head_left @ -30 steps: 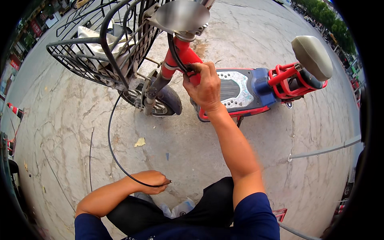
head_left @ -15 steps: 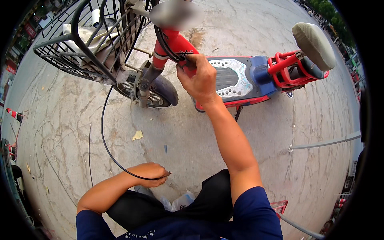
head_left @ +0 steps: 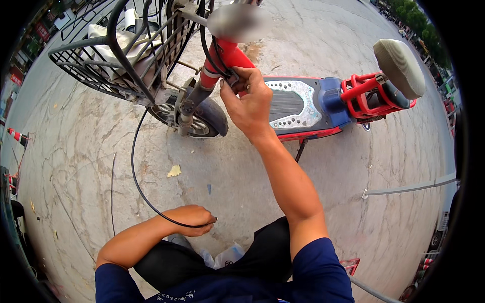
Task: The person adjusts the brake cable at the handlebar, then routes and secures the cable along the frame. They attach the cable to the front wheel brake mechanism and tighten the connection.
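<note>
A red electric scooter (head_left: 230, 53) stands in front of me, its front wheel (head_left: 209, 118) turned toward the left. My right hand (head_left: 247, 103) reaches up to the red frame just behind the head tube. Its thumb and fingers pinch a small dark metal piece (head_left: 232, 78) beside the black cables there, partly hidden by the fingers. Low in front of my lap, my left hand (head_left: 189, 219) is closed on a thin black cable (head_left: 133, 151). That cable's short end pokes out past the fingers, and its length loops up to the underside of the basket.
The black wire basket (head_left: 113, 65) holds a pale cloth. A grey seat (head_left: 399, 68) and patterned footboard (head_left: 293, 103) lie to the right. Another thin cable (head_left: 112, 192) rests on the cracked pavement, with a grey bar (head_left: 409, 188) at right and a plastic bag (head_left: 230, 255) between my legs.
The scooter and basket appear slightly right and lower in the view. My right hand has shifted a little at the frame, and the small dark piece shows more. The left hand keeps its grip.
</note>
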Available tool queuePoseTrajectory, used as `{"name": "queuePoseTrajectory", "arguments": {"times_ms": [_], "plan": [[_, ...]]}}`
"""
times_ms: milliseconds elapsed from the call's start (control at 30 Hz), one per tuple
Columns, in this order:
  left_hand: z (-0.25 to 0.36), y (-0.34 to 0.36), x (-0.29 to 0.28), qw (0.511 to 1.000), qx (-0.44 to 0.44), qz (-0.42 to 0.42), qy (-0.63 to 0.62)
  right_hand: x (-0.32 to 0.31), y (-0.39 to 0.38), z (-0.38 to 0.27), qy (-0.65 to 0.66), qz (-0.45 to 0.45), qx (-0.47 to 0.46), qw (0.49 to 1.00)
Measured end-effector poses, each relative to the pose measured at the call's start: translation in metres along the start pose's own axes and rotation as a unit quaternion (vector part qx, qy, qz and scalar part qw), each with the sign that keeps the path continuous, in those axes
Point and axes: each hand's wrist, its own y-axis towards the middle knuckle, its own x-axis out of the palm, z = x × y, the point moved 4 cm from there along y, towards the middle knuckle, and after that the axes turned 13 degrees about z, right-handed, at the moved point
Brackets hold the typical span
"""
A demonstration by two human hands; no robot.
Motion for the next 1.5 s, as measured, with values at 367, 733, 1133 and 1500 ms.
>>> {"name": "queuePoseTrajectory", "arguments": {"times_ms": [367,733,1133,1500], "plan": [[-0.005,0.001,-0.006,0.999,0.025,0.039,0.018,0.026,0.020,-0.056,-0.049,0.005,0.043,0.998],[0.019,-0.003,-0.072,0.947,0.073,0.311,-0.020,0.033,0.010,-0.051,0.017,0.031,0.026,0.999],[0.052,0.050,-0.211,0.584,0.094,0.531,-0.607,-0.006,0.026,-0.039,0.115,-0.015,0.186,0.976],[0.053,0.071,-0.226,0.509,0.057,0.554,-0.656,0.009,0.022,-0.046,0.118,-0.031,0.257,0.959]]}}
